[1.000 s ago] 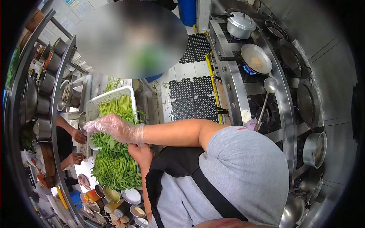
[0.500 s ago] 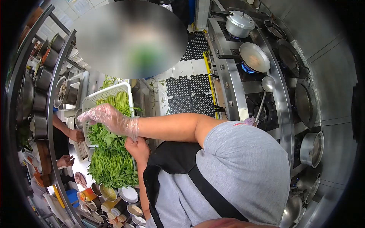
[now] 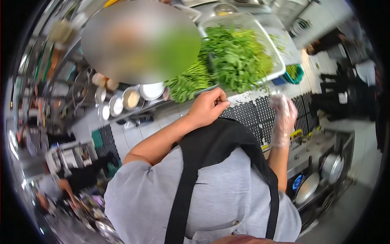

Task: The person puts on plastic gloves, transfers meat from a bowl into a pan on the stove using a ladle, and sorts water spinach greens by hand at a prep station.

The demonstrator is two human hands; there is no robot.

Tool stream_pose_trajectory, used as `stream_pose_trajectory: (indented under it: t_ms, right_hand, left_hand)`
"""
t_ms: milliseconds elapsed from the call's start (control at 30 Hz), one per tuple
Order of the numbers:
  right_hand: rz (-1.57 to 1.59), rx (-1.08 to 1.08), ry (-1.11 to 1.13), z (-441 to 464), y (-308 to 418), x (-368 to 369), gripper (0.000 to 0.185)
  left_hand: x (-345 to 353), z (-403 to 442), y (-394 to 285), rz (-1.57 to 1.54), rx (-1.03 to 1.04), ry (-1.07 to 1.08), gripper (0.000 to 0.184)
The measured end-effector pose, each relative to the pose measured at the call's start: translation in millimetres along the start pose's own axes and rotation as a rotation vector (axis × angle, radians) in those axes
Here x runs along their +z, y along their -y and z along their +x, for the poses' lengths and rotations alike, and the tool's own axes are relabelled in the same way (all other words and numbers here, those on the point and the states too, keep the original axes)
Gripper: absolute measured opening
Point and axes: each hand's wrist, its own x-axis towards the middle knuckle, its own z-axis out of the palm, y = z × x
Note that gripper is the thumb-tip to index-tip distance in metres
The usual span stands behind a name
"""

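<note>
My left hand (image 3: 209,107), bare, is in front of my black apron (image 3: 219,140) with its fingers curled in and the thumb near the index finger; nothing shows in it. To the right, my right hand (image 3: 284,112) wears a clear plastic glove (image 3: 281,136). It is raised above the floor, somewhat blurred, with its fingers apart and no object visible in it. Beyond my hands on the counter, leafy greens (image 3: 237,59) lie in a white plastic basket (image 3: 280,69). More greens with thin stems (image 3: 191,83) lie to its left, nearest my left hand.
Several bowls, including a white one (image 3: 151,92), line the counter edge at left. At lower right is the stove, with a pan (image 3: 307,188) by a blue flame and a pressure cooker (image 3: 334,168). A co-worker (image 3: 53,187) stands lower left. Black mats (image 3: 302,107) cover the floor.
My view has swung from the stove side to face the counter. My left hand has come away from the cuff of the right glove, and the hands are now apart.
</note>
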Motion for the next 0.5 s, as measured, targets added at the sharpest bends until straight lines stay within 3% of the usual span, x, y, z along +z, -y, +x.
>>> stream_pose_trajectory:
  t_ms: [100, 200, 400, 500]
  right_hand:
    - [0.04, 0.114, -0.043, -9.8, -21.8, -2.2, 0.029]
    - [0.084, 0.154, -0.051, -3.6, -25.6, 6.4, 0.028]
    - [-0.126, -0.018, 0.207, 24.8, -0.6, 60.4, 0.025]
    - [-0.444, -0.15, 0.257, 53.3, 6.3, 65.5, 0.032]
  left_hand:
    - [-16.7, -17.9, 9.3, -0.03, -0.14, -0.036, 0.026]
    - [-31.6, -26.2, 9.4, 0.009, -0.097, -0.066, 0.025]
    - [-40.3, -25.6, 18.1, 0.027, -0.032, -0.139, 0.017]
    - [-40.1, -22.9, 24.0, -0.003, -0.032, -0.145, 0.017]
